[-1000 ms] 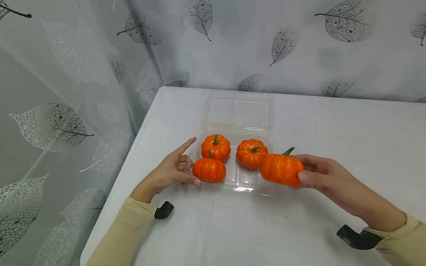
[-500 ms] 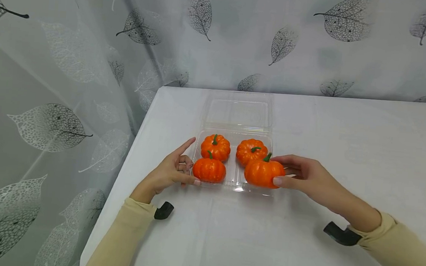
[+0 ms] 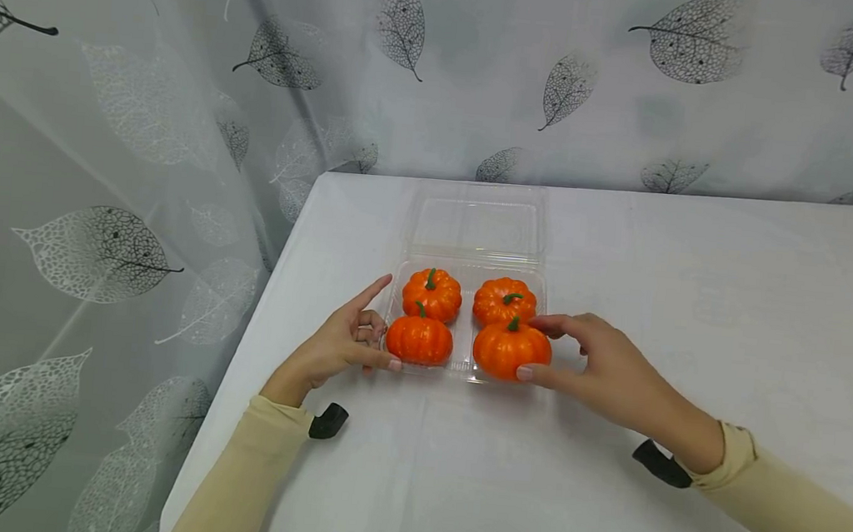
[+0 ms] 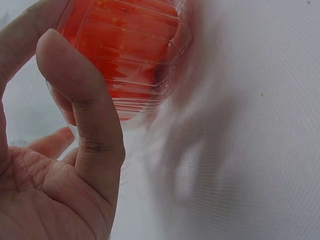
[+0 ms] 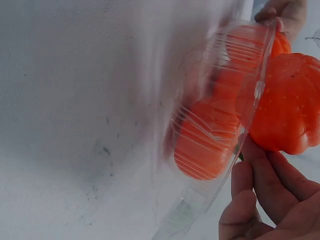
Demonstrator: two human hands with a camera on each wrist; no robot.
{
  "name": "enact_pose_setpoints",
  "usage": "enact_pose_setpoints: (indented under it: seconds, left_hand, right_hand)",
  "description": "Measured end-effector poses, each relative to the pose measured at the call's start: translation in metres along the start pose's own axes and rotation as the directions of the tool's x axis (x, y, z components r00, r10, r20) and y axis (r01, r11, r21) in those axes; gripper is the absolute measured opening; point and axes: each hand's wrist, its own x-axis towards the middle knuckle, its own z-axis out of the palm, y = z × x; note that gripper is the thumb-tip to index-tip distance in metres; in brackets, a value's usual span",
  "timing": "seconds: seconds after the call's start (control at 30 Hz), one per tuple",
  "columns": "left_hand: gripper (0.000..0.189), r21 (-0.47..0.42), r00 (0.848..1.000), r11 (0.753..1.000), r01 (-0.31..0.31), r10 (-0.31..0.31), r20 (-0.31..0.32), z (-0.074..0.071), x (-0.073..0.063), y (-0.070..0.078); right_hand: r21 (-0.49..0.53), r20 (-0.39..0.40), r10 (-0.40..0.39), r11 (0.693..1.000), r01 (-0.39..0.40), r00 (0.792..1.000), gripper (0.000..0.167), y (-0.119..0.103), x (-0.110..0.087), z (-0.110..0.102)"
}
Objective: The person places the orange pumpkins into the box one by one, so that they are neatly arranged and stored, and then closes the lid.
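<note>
A clear plastic clamshell container (image 3: 462, 359) stands with its lid laid back. My left hand (image 3: 336, 341) holds its left front corner, thumb at the front and index finger stretched along the side; the thumb (image 4: 92, 110) shows against the wall in the left wrist view. My right hand (image 3: 609, 371) holds an orange pumpkin (image 3: 507, 352) with a green stem between thumb and fingers, over the front right part. The right wrist view shows this pumpkin (image 5: 290, 105) above the container's rim. Inside sit a back right pumpkin (image 3: 501, 299), a back left pumpkin (image 3: 430, 291) and a front left pumpkin (image 3: 421, 341).
The open lid (image 3: 475, 224) lies flat behind the container. A white cloth covers the table (image 3: 696, 279), whose left edge runs near my left arm. A curtain with leaf prints (image 3: 472, 69) hangs behind and to the left.
My right hand has moved left with the pumpkin, bringing it from beside the container's right edge to over its front right part. My left hand has stayed in place.
</note>
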Motion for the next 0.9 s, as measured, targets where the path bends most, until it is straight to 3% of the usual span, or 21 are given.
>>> enact_pose_setpoints:
  seconds: [0.17,0.4,0.9]
  left_hand:
    - [0.12,-0.007,1.0,1.0,-0.007,0.007,0.004,0.0,0.0,0.001]
    - [0.12,0.008,1.0,1.0,-0.006,0.006,0.001,0.0,0.0,0.002]
    - [0.12,0.007,1.0,1.0,0.002,-0.002,-0.001,0.001,-0.001,0.002]
  right_hand:
    - [-0.109,-0.036,-0.054,0.993,0.05,0.998,0.071,0.003,0.0,0.005]
    - [-0.231,-0.084,-0.142,0.966,0.119,0.986,0.062,0.007,0.003,0.012]
    - [-0.339,-0.151,-0.284,0.915,0.22,0.947,0.055,0.017,0.008,0.027]
